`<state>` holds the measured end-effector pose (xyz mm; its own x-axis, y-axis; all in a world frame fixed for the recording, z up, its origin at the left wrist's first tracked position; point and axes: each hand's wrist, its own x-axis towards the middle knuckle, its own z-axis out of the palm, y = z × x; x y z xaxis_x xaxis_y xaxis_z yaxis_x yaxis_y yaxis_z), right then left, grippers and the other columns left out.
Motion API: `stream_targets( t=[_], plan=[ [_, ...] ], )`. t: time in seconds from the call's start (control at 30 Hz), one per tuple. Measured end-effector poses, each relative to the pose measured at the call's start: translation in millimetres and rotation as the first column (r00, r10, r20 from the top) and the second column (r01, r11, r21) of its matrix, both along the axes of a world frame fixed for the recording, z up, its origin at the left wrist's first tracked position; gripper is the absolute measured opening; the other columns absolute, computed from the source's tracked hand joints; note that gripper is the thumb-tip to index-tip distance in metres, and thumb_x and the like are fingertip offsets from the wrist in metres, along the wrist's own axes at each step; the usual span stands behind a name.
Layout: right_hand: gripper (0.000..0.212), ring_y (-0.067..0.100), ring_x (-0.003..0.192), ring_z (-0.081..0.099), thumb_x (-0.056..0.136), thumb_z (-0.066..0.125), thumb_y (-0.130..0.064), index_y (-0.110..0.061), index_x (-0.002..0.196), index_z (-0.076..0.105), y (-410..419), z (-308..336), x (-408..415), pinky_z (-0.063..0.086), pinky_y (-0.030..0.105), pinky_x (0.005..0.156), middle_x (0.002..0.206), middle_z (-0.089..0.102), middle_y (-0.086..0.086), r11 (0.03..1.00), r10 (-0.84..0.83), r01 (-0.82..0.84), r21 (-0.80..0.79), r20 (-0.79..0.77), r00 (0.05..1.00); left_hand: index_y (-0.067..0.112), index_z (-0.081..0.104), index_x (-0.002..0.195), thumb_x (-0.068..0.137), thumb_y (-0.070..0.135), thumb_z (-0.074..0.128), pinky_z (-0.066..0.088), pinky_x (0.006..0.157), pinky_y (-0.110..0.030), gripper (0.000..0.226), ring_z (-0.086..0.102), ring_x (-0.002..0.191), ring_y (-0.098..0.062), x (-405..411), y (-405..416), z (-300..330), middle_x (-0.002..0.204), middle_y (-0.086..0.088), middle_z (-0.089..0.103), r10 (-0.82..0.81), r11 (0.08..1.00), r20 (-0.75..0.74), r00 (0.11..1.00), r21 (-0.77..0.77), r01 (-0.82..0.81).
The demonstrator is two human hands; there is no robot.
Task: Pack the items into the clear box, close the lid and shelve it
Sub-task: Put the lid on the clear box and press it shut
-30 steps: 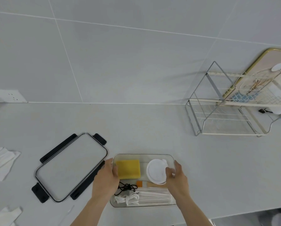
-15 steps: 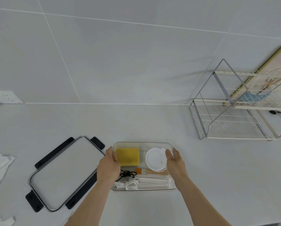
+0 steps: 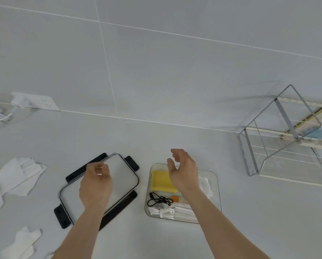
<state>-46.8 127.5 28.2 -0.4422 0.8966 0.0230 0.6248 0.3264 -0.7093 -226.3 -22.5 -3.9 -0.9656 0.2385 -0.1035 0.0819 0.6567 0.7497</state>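
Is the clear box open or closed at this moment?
Open. The lid lies flat on the counter left of the clear box, under the left hand; the yellow sponge sits uncovered inside.

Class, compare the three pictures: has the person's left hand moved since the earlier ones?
Yes. The left hand has left the clear box it was gripping and now hovers to the left, above the lid lying on the counter.

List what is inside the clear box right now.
Inside the clear box: a yellow sponge, a black cord, white cords, an orange-tipped item and white pads. The right hand and forearm cover the middle.
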Motion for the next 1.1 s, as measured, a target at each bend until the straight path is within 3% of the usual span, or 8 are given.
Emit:
stream_targets(
  t=[0.23,0.47,0.67,0.8,0.87,0.97,1.03,1.1],
  plan=[
    [0.048,0.025,0.123,0.055,0.096,0.059,-0.031,-0.022,0.141,0.046,-5,-22,-29,0.046,0.040,0.102,0.138,0.054,0.005,0.951,0.253,-0.192,-0.244,0.252,0.934,0.016,0.046,0.132,0.086,0.031,0.064,0.031,0.102,-0.056,0.051,0.035,0.125,-0.042,-5,-42,-28,0.136,-0.022,0.045,0.041,0.951,0.133,0.990,-0.308,0.002],
    [0.038,0.029,0.116,0.053,0.097,0.050,-0.039,-0.019,0.129,0.052,1,-24,-23,0.036,0.041,0.101,0.122,0.063,0.007,0.959,0.228,-0.276,-0.057,0.733,0.641,0.019,0.027,0.143,0.082,0.031,0.064,0.040,0.097,-0.054,0.072,0.043,0.118,-0.044,-1,-48,-38,0.135,-0.022,0.040,0.068,0.925,0.353,0.933,-0.373,0.073],
    [0.058,0.031,0.124,0.048,0.096,0.053,-0.039,-0.020,0.146,0.032,2,-33,-36,0.030,0.047,0.106,0.130,0.059,0.010,0.937,0.341,-0.286,-0.203,0.714,0.612,0.009,0.030,0.138,0.083,0.021,0.065,0.040,0.096,-0.052,0.066,0.045,0.115,-0.048,0,-55,-43,0.128,-0.031,0.044,0.164,0.936,0.386,0.908,-0.351,-0.020],
    [0.073,0.035,0.131,0.047,0.099,0.056,-0.030,-0.016,0.157,0.014,9,-47,-48,0.040,0.041,0.108,0.142,0.050,0.017,0.857,0.449,-0.209,-0.472,0.482,0.753,0.002,0.035,0.130,0.084,0.011,0.060,0.038,0.098,-0.050,0.053,0.042,0.118,-0.047,-5,-54,-52,0.129,-0.034,0.042,0.226,0.927,0.391,0.892,-0.368,-0.074],
    [0.069,0.036,0.132,0.045,0.099,0.054,-0.025,-0.015,0.156,0.016,11,-49,-52,0.041,0.039,0.108,0.142,0.047,0.019,0.878,0.371,-0.145,-0.456,0.457,0.808,-0.001,0.039,0.122,0.083,0.005,0.059,0.043,0.094,-0.049,0.044,0.047,0.112,-0.047,-8,-55,-57,0.124,-0.035,0.046,0.268,0.921,0.411,0.871,-0.374,-0.107],
    [0.061,0.036,0.128,0.047,0.095,0.056,-0.015,-0.012,0.149,0.026,18,-49,-57,0.042,0.037,0.103,0.140,0.042,0.018,0.899,0.203,0.021,-0.436,0.459,0.865,0.000,0.066,0.091,0.066,0.010,0.058,0.051,0.073,-0.040,0.028,0.060,0.084,-0.042,-13,-57,-58,0.085,-0.027,0.068,0.222,0.944,0.426,0.877,-0.320,-0.083],
    [0.054,0.036,0.124,0.050,0.091,0.058,-0.008,-0.010,0.140,0.034,24,-49,-58,0.045,0.037,0.097,0.137,0.042,0.018,0.898,0.175,0.064,-0.434,0.488,0.855,0.006,0.070,0.061,0.052,0.018,0.047,0.045,0.059,-0.032,0.027,0.061,0.066,-0.037,-12,-54,-60,0.052,-0.016,0.066,0.122,0.963,0.429,0.895,-0.269,-0.003],
    [0.050,0.035,0.124,0.050,0.089,0.060,-0.005,-0.009,0.134,0.038,30,-51,-59,0.047,0.039,0.095,0.136,0.043,0.017,0.904,0.154,0.091,-0.419,0.515,0.843,0.011,0.071,0.064,0.061,0.018,0.052,0.048,0.064,-0.035,0.020,0.062,0.065,-0.037,-10,-50,-59,0.056,-0.013,0.067,0.119,0.967,0.425,0.897,-0.257,-0.006]
  ],
)
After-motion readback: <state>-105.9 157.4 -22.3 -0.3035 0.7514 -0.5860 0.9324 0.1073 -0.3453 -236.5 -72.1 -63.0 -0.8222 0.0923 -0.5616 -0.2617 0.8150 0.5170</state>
